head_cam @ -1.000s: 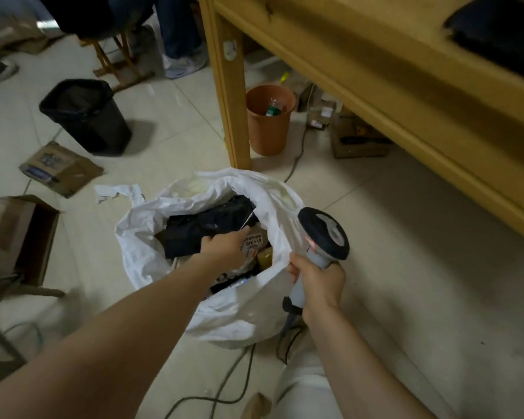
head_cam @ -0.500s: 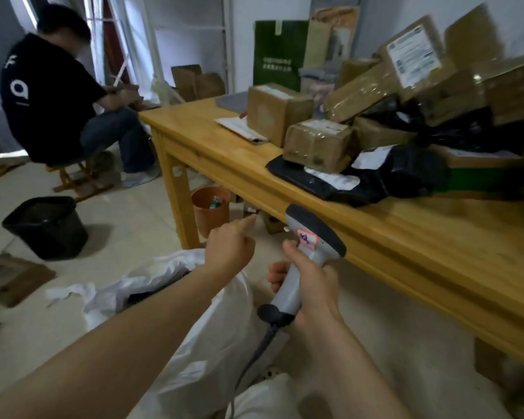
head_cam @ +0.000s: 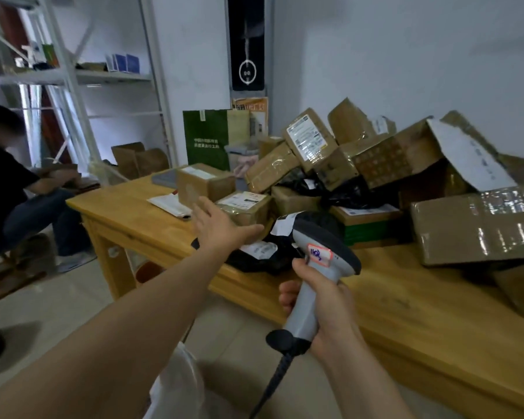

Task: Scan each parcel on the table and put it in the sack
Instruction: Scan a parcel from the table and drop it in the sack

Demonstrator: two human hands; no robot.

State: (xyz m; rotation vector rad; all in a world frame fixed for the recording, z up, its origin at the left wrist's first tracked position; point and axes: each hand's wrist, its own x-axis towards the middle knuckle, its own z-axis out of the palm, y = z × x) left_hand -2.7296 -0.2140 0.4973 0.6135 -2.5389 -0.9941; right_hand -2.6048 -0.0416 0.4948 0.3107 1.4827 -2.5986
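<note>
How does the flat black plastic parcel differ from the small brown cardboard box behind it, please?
The flat black plastic parcel lies limp and low; the small brown cardboard box stands rigid and taller. The parcel is dark and crinkled, the box tan and taped. Both bear white labels.

Seated person [head_cam: 0,182] in black, white metal shelving [head_cam: 71,74], green paper bag [head_cam: 206,140]

Scanner sticker [head_cam: 319,254]: handwriting unreadable
</note>
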